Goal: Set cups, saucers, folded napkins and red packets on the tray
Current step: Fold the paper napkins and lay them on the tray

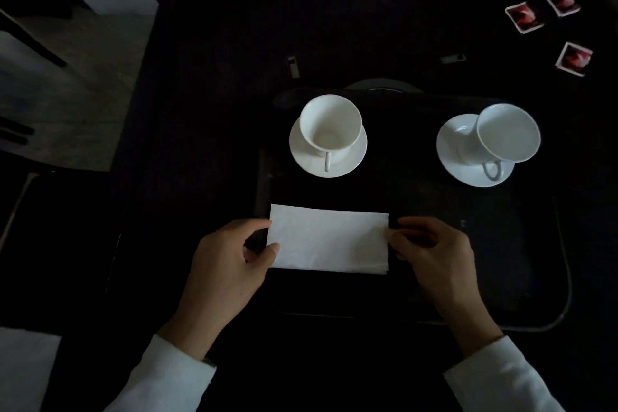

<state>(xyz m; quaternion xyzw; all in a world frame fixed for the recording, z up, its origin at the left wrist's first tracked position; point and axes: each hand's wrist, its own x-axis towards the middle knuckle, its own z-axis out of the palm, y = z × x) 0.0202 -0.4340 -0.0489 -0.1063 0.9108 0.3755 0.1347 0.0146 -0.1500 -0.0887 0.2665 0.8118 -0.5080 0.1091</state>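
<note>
left hand (224,264), right hand (434,254) pinch napkin (329,239); cups (330,124) behind, packets (524,17) off tray (565,278).

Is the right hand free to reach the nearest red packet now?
Probably not yet: the right hand pinches the napkin. Once it lets go, the way to the packet looks open, beside the right cup.

Item count, single head-view frame, low light.
Cups, 2: left cup (329,124), right cup (508,132). Saucers, 2: left saucer (302,157), right saucer (451,144). Napkins, 1: folded napkin (329,239). Red packets, 3: upper-left packet (524,17), upper-right packet (562,2), lower packet (574,58). Trays, 1: tray (508,261). Hands, 2: left hand (227,264), right hand (438,254). Small pale tabs on the surface (368,27), possibly 2: left tab (293,66), right tab (453,58); too dim to identify.
</note>
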